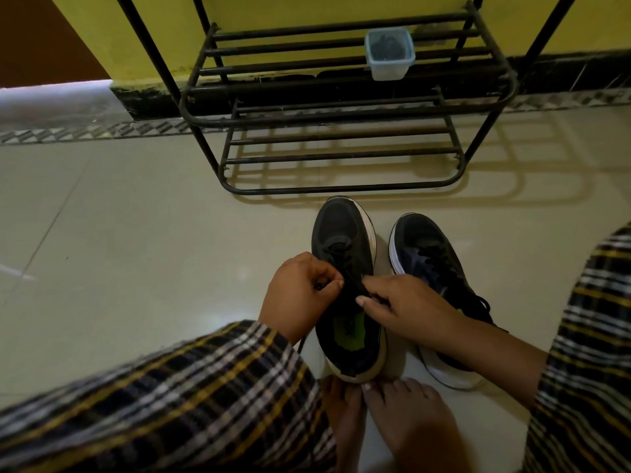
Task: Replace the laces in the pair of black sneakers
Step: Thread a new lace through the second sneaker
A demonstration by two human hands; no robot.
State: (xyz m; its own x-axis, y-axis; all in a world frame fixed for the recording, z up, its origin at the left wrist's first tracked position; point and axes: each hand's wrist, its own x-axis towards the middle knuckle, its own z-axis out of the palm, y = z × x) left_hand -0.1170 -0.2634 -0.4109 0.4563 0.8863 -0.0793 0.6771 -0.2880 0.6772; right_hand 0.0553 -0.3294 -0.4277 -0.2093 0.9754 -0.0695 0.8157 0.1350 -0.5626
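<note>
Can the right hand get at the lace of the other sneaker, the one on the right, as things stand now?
Probably yes. The right hand now pinches the lace on the left sneaker, but the right sneaker stands just beside it, its lacing uncovered.

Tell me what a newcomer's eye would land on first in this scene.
First, the two hands at the centre: the left hand and right hand both pinch the black lace over the nearer black sneaker, which stands on the pale tiled floor. Its mate stands just to the right. Behind them, against the yellow wall, a black metal shoe rack holds a small clear plastic container.
</note>
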